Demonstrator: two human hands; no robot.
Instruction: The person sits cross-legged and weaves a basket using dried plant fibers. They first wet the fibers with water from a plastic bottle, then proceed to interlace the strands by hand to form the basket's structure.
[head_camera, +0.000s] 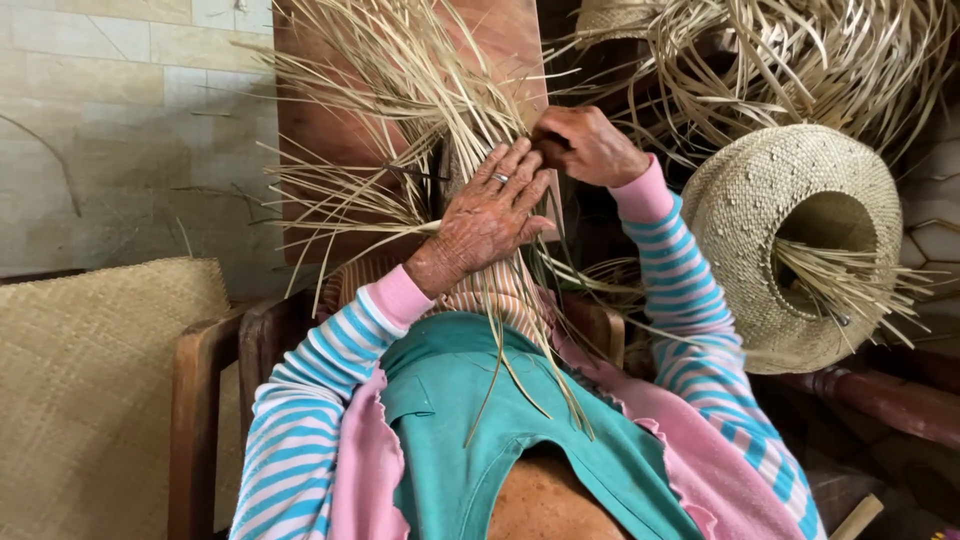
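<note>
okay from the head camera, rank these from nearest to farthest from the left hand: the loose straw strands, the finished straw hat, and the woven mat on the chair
1. Loose straw strands: directly under the left hand, which presses on them.
2. Finished straw hat: off to the right, past the right hand.
3. Woven mat: far left and lower, draped on the wooden chair.

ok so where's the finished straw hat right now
In the head view the woven straw hat hangs at the right, crown side toward the camera, just right of the right hand and its striped sleeve.
</note>
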